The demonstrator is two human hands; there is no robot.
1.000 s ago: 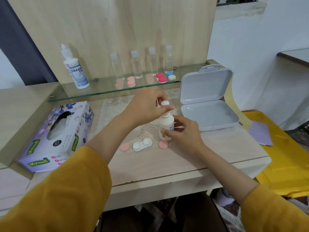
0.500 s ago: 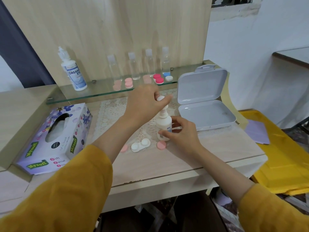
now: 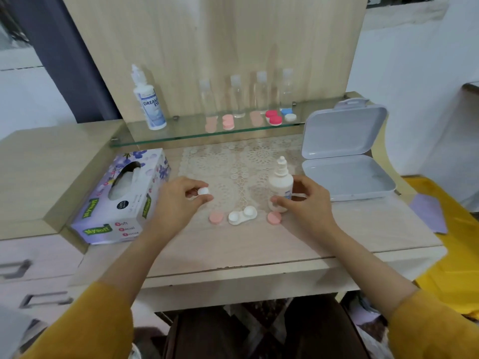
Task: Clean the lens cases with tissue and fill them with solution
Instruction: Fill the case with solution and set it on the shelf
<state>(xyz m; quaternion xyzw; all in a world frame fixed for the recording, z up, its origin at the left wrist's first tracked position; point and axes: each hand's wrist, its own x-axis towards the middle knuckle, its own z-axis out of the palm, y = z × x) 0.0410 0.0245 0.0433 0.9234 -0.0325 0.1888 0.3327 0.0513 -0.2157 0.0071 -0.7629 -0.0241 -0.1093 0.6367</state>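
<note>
A small white solution bottle (image 3: 280, 183) stands upright on the lace mat with its nozzle bare. My right hand (image 3: 307, 200) grips its lower body. My left hand (image 3: 178, 200) pinches the bottle's white cap (image 3: 203, 191) off to the left, above the desk. An open white lens case (image 3: 242, 215) lies between my hands, with one pink lid (image 3: 216, 218) to its left and another pink lid (image 3: 274, 218) to its right, by the bottle's base.
A tissue box (image 3: 121, 195) sits at the left. An open grey plastic box (image 3: 344, 154) is at the right. The glass shelf (image 3: 181, 136) behind carries a large solution bottle (image 3: 149, 99), several clear bottles and more lens cases (image 3: 273, 117). A yellow surface (image 3: 453, 242) lies right of the desk.
My left hand has taken the cap off the small bottle and moved it left and down. My right hand still holds the bottle, which stays on the mat.
</note>
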